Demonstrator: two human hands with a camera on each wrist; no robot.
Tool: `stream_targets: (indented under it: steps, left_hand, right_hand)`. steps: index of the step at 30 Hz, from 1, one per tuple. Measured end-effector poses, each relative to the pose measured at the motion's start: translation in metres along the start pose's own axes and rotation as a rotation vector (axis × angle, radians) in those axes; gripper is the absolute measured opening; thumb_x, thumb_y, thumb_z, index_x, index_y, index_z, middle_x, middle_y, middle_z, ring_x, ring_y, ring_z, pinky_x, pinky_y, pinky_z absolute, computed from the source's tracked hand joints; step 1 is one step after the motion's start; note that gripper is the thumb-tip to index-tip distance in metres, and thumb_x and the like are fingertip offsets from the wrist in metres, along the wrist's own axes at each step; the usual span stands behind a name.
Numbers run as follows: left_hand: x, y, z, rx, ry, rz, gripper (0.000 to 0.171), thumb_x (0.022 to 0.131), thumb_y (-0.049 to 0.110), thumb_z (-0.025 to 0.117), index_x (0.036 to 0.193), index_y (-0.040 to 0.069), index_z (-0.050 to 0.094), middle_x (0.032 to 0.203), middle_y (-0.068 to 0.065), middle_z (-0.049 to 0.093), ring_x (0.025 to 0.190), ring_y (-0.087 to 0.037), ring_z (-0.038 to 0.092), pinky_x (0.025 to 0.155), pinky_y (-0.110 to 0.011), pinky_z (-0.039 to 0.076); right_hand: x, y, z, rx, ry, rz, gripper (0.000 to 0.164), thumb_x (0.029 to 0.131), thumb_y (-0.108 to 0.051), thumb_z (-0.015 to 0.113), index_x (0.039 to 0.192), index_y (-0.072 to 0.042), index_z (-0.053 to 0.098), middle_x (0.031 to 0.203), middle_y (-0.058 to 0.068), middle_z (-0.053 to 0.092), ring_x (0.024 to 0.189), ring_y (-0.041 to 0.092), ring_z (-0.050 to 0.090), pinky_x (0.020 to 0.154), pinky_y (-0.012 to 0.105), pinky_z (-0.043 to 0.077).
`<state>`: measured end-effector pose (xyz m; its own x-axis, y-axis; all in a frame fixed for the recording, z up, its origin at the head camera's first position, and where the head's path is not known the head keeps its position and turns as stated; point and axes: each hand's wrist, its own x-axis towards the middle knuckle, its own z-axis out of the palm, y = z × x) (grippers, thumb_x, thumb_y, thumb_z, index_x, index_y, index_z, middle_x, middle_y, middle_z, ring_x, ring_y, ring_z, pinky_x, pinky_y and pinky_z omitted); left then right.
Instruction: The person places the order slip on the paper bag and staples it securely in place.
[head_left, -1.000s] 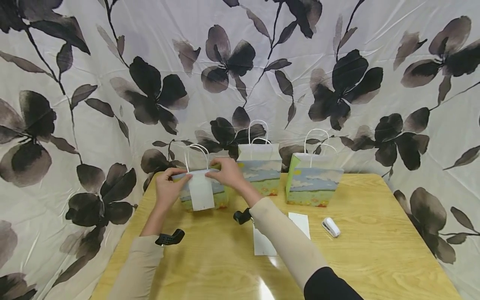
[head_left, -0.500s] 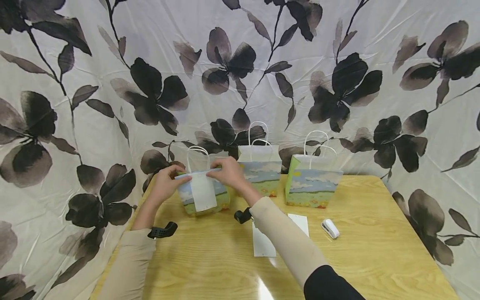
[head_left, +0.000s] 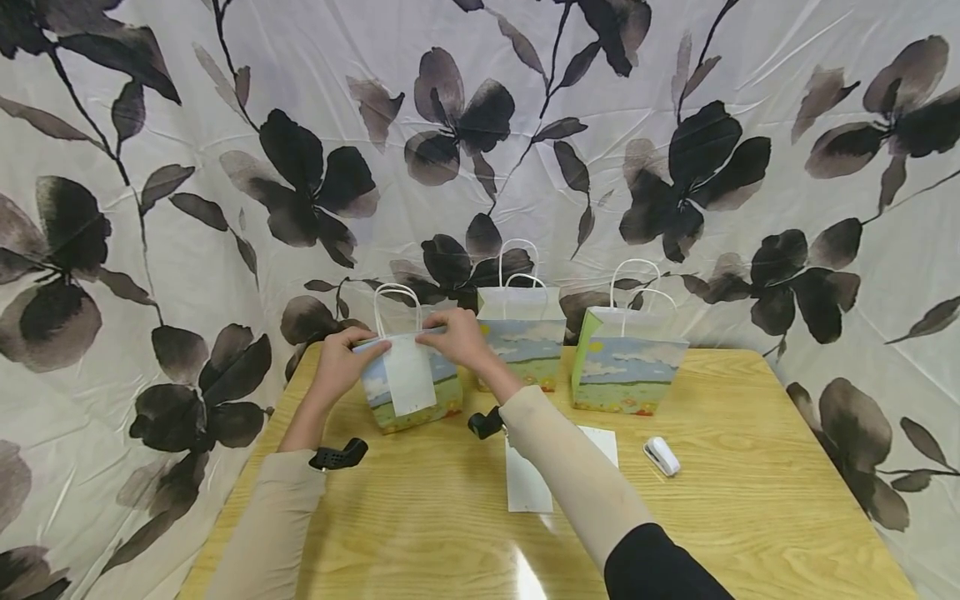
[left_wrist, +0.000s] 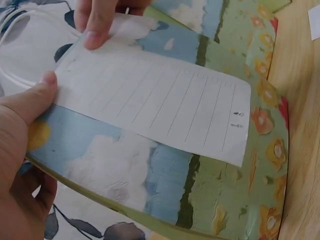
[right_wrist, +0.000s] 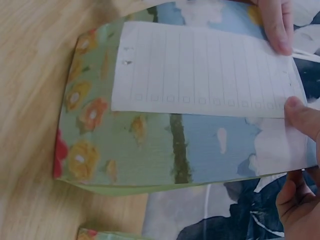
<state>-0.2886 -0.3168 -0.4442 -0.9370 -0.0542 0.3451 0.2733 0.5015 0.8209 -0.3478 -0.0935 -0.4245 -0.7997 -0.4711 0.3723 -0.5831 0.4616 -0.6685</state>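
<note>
Finding: the fingers of my left hand [head_left: 341, 362] and right hand [head_left: 459, 337] both pinch the top edge of the near paper bag [head_left: 447, 383], thumbs at the lined sheet [head_left: 411, 379], which lies against its front face.

Change noted: against a second ago, the bag's base stands slightly nearer me and to the right; my left hand has drawn in within the last half second.

Assessment: the sheet's position appears to be under adjustment. I see no fastening, so I judge the thumbs are keeping it there. The white stapler [head_left: 662, 456] lies untouched on the worktop [head_left: 420, 508].
</note>
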Motion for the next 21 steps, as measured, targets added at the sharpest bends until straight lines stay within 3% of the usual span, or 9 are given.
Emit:
stream_targets:
  steps: [8,15,21]
  left_hand:
    - [-0.0001,-0.0036,0.0034,-0.090,0.002,-0.055,0.035,0.087,0.025,0.076,0.105,-0.004,0.072,0.101,-0.020,0.067,0.071,-0.013,0.062,0.060,-0.023,0.052]
    - [-0.0002,-0.0030,0.0044,-0.095,0.026,-0.035,0.035,0.087,0.026,0.076,0.103,-0.005,0.074,0.097,-0.021,0.069,0.068,-0.013,0.064,0.058,-0.024,0.053]
    - [0.0011,-0.0052,0.0059,-0.100,0.025,-0.055,0.035,0.087,0.026,0.076,0.102,-0.005,0.074,0.094,-0.022,0.069,0.066,-0.013,0.064,0.056,-0.025,0.053]
  right_hand:
    - [0.0005,0.0008,0.0002,0.046,-0.013,-0.007,0.016,0.084,-0.021,0.078,0.097,-0.011,0.077,0.095,0.002,0.072,0.085,0.013,0.067,0.071,0.021,0.051]
    - [0.0003,0.0006,-0.0021,0.050,-0.018,-0.014,0.012,0.085,-0.021,0.078,0.093,-0.012,0.077,0.092,0.000,0.072,0.083,0.012,0.066,0.071,0.022,0.050]
    - [-0.0011,0.0023,-0.0005,0.019,-0.028,0.029,0.020,0.087,-0.026,0.076,0.102,-0.013,0.076,0.101,-0.001,0.072,0.088,0.011,0.066,0.073,0.023,0.050]
